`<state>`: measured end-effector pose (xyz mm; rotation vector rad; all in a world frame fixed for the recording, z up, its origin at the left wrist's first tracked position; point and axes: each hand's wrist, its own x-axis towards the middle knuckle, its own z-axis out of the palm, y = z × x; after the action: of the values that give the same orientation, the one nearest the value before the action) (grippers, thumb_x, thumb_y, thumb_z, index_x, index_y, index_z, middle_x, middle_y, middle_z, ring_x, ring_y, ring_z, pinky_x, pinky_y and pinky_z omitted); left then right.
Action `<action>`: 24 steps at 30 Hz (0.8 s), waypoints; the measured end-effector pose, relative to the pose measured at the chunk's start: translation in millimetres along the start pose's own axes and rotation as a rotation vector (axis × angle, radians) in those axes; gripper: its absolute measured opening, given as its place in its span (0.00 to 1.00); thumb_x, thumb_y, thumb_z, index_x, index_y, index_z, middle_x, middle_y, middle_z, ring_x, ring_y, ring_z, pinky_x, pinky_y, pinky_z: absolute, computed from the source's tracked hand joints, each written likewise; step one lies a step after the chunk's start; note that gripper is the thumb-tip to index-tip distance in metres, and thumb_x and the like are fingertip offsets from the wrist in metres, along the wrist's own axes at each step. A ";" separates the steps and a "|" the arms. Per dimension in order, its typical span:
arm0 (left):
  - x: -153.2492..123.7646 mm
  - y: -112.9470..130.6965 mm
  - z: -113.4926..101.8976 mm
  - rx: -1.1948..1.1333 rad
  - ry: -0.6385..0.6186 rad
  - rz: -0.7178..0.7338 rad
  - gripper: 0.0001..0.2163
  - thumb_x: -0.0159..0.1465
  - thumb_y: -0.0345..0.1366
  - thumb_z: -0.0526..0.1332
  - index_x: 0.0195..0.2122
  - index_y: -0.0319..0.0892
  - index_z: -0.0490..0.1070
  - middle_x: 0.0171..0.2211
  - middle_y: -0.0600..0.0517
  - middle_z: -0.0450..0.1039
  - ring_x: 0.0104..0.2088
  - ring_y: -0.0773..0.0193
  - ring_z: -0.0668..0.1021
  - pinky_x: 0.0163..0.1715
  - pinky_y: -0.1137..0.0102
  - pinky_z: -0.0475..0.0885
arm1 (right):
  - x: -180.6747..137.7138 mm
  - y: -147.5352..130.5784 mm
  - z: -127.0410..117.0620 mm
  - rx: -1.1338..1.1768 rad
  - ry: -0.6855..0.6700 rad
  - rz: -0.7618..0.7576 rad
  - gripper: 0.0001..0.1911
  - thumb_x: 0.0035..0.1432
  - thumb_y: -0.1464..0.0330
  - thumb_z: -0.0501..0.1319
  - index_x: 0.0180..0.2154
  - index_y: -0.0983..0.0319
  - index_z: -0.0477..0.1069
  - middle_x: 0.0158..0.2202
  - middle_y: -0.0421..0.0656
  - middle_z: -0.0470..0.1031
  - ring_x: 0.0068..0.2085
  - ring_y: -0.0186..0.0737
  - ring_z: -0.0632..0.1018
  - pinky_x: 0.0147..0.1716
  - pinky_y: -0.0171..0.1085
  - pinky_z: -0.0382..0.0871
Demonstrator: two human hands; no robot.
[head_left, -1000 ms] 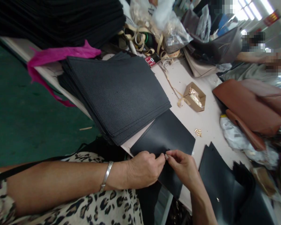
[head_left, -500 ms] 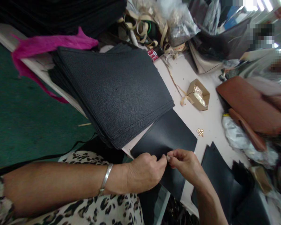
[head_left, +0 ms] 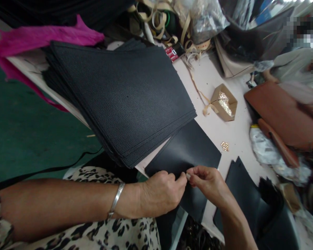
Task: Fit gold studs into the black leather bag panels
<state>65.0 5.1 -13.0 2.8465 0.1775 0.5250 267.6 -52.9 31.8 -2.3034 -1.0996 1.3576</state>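
My left hand (head_left: 160, 192) and my right hand (head_left: 207, 180) meet fingertip to fingertip over a smooth black leather piece (head_left: 190, 149) lying at the near table edge. Both hands are closed in a pinch on a tiny pale object between them, too small to name, pressed at the leather's near edge. A silver bangle sits on my left wrist. A thick stack of grained black leather sheets (head_left: 120, 97) lies just left of and behind the piece, partly overlapping it.
A small cardboard box of gold hardware (head_left: 224, 102) and a loose gold cluster (head_left: 225, 146) lie on the pale table (head_left: 211, 76). More black pieces (head_left: 245, 198) sit right. Brown bags (head_left: 281, 118), plastic bags, straps and pink fabric (head_left: 41, 36) crowd the back. Another person sits far right.
The view has tilted slightly down and left. My hands stay pinched together at the leather's edge, with almost no movement.
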 end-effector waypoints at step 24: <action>4.0 -0.9 -0.8 -0.079 -0.134 -0.055 0.19 0.64 0.30 0.56 0.56 0.35 0.70 0.53 0.43 0.74 0.31 0.60 0.78 0.27 0.64 0.73 | 4.1 -20.3 -7.4 -0.230 0.097 -0.033 0.05 0.51 0.69 0.66 0.33 0.60 0.75 0.24 0.38 0.77 0.26 0.35 0.76 0.25 0.32 0.64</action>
<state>68.3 6.7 -11.2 2.7791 0.2050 0.3222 265.2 -34.9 44.3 -2.4671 -1.3168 1.1472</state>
